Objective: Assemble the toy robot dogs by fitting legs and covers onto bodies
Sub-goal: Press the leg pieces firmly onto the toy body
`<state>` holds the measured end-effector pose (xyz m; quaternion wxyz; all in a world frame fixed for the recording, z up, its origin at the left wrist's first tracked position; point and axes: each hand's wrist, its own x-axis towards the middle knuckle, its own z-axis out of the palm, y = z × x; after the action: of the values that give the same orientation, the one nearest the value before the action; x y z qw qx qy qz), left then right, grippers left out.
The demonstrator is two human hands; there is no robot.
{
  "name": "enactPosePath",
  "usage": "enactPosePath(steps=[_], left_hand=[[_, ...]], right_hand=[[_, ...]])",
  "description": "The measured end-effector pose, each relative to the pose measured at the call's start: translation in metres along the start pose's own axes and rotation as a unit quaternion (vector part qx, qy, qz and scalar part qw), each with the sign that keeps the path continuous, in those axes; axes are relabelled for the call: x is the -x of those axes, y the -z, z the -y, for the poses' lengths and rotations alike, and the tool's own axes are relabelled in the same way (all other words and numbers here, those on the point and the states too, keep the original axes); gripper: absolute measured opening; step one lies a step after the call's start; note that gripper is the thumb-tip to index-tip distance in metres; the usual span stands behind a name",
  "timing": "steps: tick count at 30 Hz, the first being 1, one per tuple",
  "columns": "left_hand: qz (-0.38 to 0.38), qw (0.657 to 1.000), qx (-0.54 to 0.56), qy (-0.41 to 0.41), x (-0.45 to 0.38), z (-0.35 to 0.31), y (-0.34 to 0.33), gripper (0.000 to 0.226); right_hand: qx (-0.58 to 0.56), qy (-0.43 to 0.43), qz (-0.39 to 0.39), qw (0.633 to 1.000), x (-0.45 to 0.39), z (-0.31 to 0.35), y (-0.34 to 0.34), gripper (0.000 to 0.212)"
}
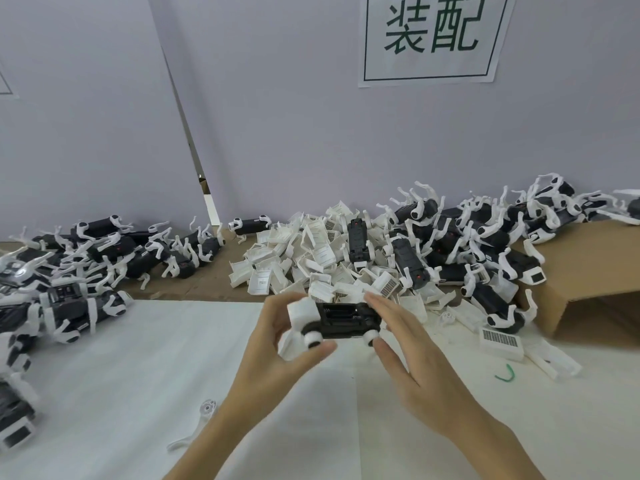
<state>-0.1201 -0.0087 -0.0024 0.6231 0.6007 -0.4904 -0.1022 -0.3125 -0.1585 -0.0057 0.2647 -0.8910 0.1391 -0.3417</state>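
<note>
I hold a black toy dog body [341, 320] above the white table sheet, belly side up with its battery bay showing. My left hand [277, 341] grips its left end, where a white head piece and a white leg [292, 344] sit, thumb under the round white joint. At the right end my right hand [398, 337] pinches the body, fingers over the top and thumb by the other white joint. A loose white leg [199, 422] lies on the sheet near my left forearm.
A heap of white covers [298, 258] lies behind my hands. Dog bodies with legs are piled at the left [104, 251] and back right [485, 233]. A cardboard box [588, 271] stands at the right, with a white grille cover [502, 342] and a green wire [506, 374] nearby.
</note>
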Motion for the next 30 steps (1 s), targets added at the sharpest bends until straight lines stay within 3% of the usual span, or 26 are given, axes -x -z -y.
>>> enactPosePath(steps=[4, 8, 12, 16, 19, 22, 26, 30], left_hand=[[-0.041, 0.980, 0.133, 0.141, 0.003, -0.004, -0.010, 0.049], [-0.050, 0.957, 0.172, 0.229, 0.005, -0.007, -0.022, 0.072], [-0.022, 0.935, 0.266, 0.235, 0.009, -0.016, -0.032, 0.065], [0.013, 0.945, 0.269, 0.186, 0.011, -0.020, -0.034, 0.047], [0.029, 0.925, 0.325, 0.197, 0.010, -0.018, -0.031, 0.043], [0.017, 0.904, 0.353, 0.239, 0.008, -0.017, -0.030, 0.042], [-0.028, 0.916, 0.308, 0.256, 0.005, -0.010, -0.029, 0.051], [-0.047, 0.930, 0.253, 0.263, 0.005, -0.007, -0.028, 0.057]], right_hand=[[-0.204, -0.112, -0.003, 0.973, 0.001, 0.013, -0.015, 0.042], [-0.300, -0.204, -0.041, 0.931, -0.003, 0.019, -0.025, 0.039], [-0.395, -0.284, -0.054, 0.872, -0.006, 0.017, -0.027, 0.036], [-0.510, -0.318, -0.045, 0.798, -0.009, 0.012, -0.025, 0.040], [-0.543, -0.335, -0.027, 0.770, -0.009, 0.010, -0.022, 0.042], [-0.525, -0.323, -0.039, 0.787, -0.010, 0.009, -0.020, 0.042], [-0.476, -0.288, -0.044, 0.830, -0.008, 0.012, -0.016, 0.036], [-0.333, -0.215, -0.057, 0.916, -0.006, 0.017, -0.012, 0.022]])
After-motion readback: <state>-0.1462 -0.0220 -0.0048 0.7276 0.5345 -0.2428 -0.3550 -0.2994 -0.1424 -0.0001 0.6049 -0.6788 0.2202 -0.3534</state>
